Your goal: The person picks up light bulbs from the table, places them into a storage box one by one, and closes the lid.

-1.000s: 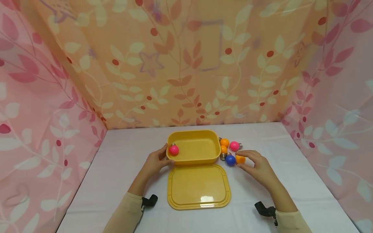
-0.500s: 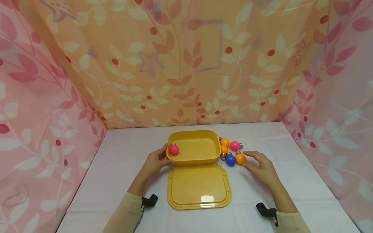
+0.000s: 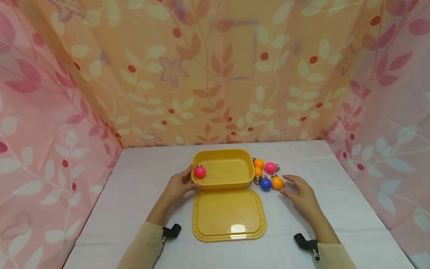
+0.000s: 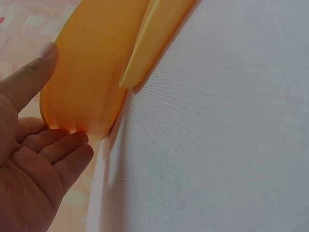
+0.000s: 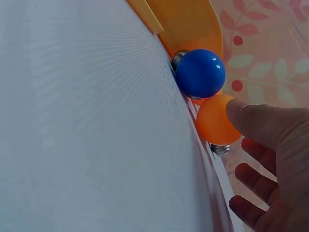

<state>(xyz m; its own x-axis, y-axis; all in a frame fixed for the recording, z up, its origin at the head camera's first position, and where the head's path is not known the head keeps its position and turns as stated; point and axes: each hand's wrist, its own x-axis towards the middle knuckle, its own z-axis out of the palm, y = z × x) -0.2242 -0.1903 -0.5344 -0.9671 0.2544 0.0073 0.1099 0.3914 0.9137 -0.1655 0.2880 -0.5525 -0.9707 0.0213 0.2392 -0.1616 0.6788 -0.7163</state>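
Observation:
A yellow plastic box stands on the table with one pink light bulb inside at its left end. My left hand holds the box's near left corner, thumb on the front wall and fingers at the end wall. To the right of the box lie an orange bulb, a blue bulb, another pink bulb and two more orange bulbs. My right hand is beside the nearest orange bulb, fingers loosely spread and gripping nothing. Its thumb overlaps that bulb in the right wrist view; contact is unclear.
The box's flat yellow lid lies on the white tablecloth just in front of the box. Patterned cloth walls enclose the table at the back and both sides.
My right hand has drawn slightly right, away from the nearest orange bulb, which now shows fully. The left hand, box and lid have stayed in place.

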